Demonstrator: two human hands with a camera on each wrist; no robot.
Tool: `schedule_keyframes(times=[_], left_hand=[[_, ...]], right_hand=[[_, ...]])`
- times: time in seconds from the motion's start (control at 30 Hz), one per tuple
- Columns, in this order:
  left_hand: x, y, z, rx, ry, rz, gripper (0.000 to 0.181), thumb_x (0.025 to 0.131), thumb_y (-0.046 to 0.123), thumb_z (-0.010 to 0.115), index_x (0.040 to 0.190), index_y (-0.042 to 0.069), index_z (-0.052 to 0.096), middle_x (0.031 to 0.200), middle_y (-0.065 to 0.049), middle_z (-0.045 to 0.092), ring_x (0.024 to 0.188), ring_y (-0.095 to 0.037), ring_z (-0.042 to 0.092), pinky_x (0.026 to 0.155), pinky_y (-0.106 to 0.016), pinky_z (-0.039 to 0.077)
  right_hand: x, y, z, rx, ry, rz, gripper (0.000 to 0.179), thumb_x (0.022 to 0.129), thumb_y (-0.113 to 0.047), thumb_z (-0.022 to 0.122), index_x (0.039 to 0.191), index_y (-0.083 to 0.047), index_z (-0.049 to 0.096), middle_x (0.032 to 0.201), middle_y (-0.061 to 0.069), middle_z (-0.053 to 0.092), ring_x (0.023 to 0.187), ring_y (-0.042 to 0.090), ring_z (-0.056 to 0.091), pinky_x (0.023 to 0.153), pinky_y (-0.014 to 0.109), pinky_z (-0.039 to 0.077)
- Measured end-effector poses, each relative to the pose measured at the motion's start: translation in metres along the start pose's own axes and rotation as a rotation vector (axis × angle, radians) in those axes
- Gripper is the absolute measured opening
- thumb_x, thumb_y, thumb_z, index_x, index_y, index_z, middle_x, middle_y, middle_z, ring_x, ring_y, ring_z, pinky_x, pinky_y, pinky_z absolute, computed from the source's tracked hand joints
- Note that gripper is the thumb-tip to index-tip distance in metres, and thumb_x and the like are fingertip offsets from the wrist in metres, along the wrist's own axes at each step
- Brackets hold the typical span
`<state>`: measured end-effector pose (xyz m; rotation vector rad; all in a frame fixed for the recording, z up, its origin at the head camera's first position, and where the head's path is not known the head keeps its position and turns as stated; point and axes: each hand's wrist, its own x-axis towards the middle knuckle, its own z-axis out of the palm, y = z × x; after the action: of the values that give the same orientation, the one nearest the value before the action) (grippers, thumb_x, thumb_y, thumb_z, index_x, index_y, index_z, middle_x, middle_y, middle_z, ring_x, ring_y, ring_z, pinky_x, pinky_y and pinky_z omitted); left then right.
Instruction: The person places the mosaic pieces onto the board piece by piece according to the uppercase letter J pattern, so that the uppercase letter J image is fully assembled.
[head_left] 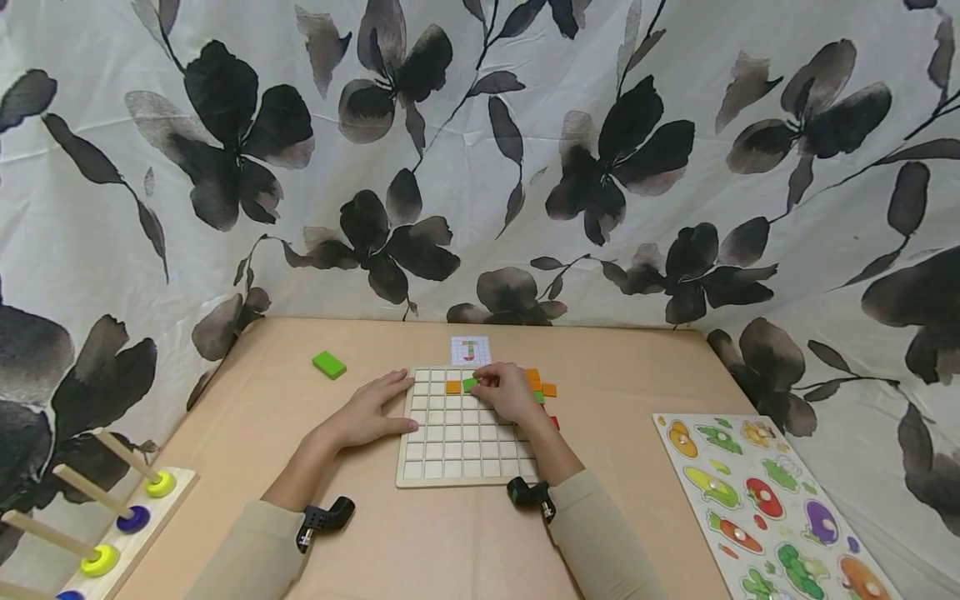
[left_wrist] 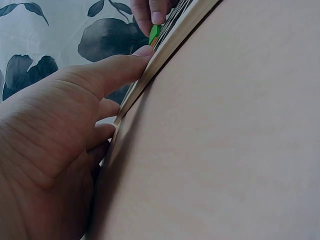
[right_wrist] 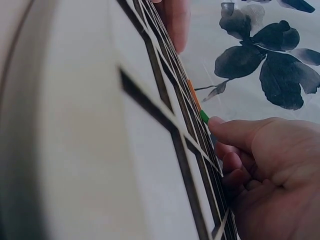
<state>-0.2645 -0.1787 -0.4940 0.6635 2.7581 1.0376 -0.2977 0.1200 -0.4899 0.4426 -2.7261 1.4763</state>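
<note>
Head view: one right hand [head_left: 510, 393], fingers curled, thumb and fingertips pinching one green tile [head_left: 469, 385]. Tile at the very tips of the grip, upper middle of the gridded board [head_left: 420, 482], just right of one orange tile [head_left: 453, 387]; in the right wrist view the thumb tip meets it at frame centre-right. Whether it is fully seated: cannot tell.

One left hand [head_left: 367, 410], fingers extended and loosely spread, thumb and fingertips touching the board's left edge; no tile held.

Also listed: one pattern card [head_left: 470, 350], just above the board; loose orange, green and red tiles [head_left: 550, 390], right of the board's upper part, partly covered by the right hand; one green block [head_left: 329, 365], left of centre; one peg stand [head_left: 168, 510], lower left; one vegetable picture board [head_left: 731, 479], lower right.
</note>
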Motion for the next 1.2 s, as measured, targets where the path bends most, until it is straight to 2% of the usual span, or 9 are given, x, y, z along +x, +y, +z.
schedule_keyframes(times=[0.4, 0.67, 1.2], left_hand=[[0.0018, -0.0013, -0.0013, 0.019, -0.002, -0.013, 0.09, 0.087, 0.051, 0.079, 0.159, 0.011, 0.043, 0.172, -0.014, 0.026, 0.16, -0.04, 0.018, 0.127, -0.064, 0.017], [0.0009, -0.0005, -0.001, 0.004, 0.0, -0.01, 0.09, 0.087, 0.05, 0.08, 0.159, 0.01, 0.044, 0.172, -0.015, 0.026, 0.16, -0.041, 0.019, 0.126, -0.065, 0.017], [0.0005, -0.002, -0.0005, 0.022, 0.003, -0.003, 0.09, 0.088, 0.052, 0.078, 0.159, 0.01, 0.043, 0.172, -0.016, 0.026, 0.159, -0.043, 0.019, 0.126, -0.066, 0.017]], right_hand=[[0.0007, 0.0005, 0.0003, -0.06, -0.021, -0.027, 0.021, 0.093, -0.012, 0.079, 0.112, -0.003, 0.079, 0.091, 0.006, 0.069, 0.076, 0.015, 0.057, 0.068, 0.024, 0.048], [-0.0011, -0.0017, -0.0001, -0.092, -0.035, -0.007, 0.021, 0.093, -0.014, 0.079, 0.112, -0.004, 0.079, 0.089, 0.004, 0.067, 0.076, 0.016, 0.056, 0.067, 0.024, 0.047], [0.0001, 0.0005, 0.0005, -0.057, -0.043, -0.017, 0.024, 0.092, -0.011, 0.079, 0.115, -0.001, 0.078, 0.089, 0.005, 0.066, 0.077, 0.017, 0.056, 0.068, 0.026, 0.048]])
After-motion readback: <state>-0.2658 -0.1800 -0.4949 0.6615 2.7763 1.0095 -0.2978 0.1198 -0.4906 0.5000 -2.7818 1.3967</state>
